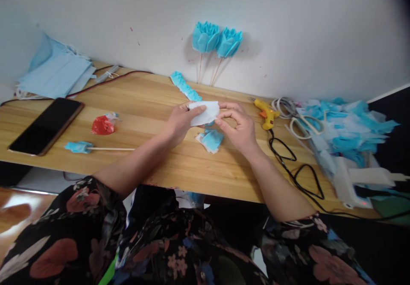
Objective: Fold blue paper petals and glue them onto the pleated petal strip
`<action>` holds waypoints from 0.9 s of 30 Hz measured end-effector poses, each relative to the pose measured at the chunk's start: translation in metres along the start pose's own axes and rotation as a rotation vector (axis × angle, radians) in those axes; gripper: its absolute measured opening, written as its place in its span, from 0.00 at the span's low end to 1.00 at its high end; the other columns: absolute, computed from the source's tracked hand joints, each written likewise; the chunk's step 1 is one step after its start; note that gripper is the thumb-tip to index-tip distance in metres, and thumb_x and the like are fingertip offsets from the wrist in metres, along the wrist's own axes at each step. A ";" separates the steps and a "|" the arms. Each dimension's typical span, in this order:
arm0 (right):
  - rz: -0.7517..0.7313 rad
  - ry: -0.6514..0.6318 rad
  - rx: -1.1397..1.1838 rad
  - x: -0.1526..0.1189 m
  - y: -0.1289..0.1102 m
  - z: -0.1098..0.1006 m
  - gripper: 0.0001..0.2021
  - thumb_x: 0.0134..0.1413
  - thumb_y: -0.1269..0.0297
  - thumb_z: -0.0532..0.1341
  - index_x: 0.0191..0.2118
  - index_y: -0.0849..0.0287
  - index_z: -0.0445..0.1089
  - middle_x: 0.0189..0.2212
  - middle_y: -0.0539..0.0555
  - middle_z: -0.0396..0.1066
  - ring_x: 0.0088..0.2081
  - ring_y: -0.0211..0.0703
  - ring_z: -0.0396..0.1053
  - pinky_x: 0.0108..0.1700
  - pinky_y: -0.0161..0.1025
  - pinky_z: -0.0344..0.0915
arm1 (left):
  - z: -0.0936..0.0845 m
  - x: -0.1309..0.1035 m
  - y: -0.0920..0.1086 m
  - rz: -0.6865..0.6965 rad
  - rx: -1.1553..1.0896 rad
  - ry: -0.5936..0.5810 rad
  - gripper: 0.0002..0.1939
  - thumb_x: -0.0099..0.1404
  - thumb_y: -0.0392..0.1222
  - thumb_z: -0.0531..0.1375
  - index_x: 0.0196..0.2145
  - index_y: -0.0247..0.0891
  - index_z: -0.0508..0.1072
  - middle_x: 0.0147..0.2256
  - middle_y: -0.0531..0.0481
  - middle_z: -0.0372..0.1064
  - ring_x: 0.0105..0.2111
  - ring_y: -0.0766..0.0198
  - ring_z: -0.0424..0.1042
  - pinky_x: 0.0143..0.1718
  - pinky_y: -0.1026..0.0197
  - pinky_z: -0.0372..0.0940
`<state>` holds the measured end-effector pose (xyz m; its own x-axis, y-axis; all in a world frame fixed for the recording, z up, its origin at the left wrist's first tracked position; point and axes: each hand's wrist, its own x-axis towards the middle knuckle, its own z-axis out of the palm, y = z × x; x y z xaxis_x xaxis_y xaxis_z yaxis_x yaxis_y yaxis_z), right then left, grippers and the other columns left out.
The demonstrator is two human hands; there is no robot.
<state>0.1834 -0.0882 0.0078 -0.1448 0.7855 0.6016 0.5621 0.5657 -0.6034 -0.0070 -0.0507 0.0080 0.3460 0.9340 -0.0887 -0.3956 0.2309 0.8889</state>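
A small white piece of fabric [204, 114] is stretched between my two hands above the middle of the table. My left hand [181, 120] pinches its left side, thumb lying on top. At its right edge, my right hand [238, 127] grips it between thumb and fingertips. Just below lie several cut blue and white fabric pieces [211, 139]. Behind my hands a gathered blue strip [185, 86] rests on the wood. Two blue fabric flowers [205, 37] on thin sticks lean on the wall. To the left lies a stick with a blue wrapped tip [80, 147].
At left are a black phone [46, 126], a red crumpled wrapper [103, 124] and stacked blue face masks [56, 73]. On the right lie a yellow glue gun [266, 113] with a looping black cord, scissors [306, 126], a blue scrap heap [349, 127] and a white power strip [346, 182].
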 end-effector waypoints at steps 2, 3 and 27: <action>0.063 0.003 0.060 -0.001 -0.001 0.002 0.04 0.60 0.62 0.66 0.33 0.52 0.74 0.43 0.52 0.79 0.47 0.47 0.76 0.52 0.50 0.72 | 0.000 0.000 0.000 -0.006 0.008 -0.010 0.10 0.63 0.40 0.69 0.38 0.30 0.77 0.33 0.44 0.80 0.27 0.66 0.76 0.29 0.64 0.70; 0.102 0.005 0.089 -0.001 -0.002 0.003 0.04 0.59 0.62 0.66 0.33 0.52 0.74 0.42 0.52 0.79 0.45 0.46 0.76 0.49 0.47 0.73 | 0.001 0.000 0.000 -0.011 0.012 -0.018 0.10 0.63 0.40 0.68 0.38 0.30 0.77 0.32 0.45 0.80 0.26 0.66 0.75 0.29 0.64 0.70; 0.349 0.128 0.170 0.001 -0.007 0.005 0.07 0.54 0.60 0.65 0.28 0.56 0.71 0.26 0.48 0.74 0.28 0.36 0.68 0.33 0.37 0.67 | 0.000 -0.002 -0.001 0.061 0.137 -0.115 0.18 0.53 0.39 0.75 0.38 0.35 0.74 0.29 0.54 0.73 0.28 0.69 0.73 0.31 0.65 0.68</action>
<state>0.1748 -0.0899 0.0100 0.1390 0.9061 0.3996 0.4156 0.3129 -0.8540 -0.0074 -0.0529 0.0075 0.4229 0.9061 0.0119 -0.3018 0.1285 0.9447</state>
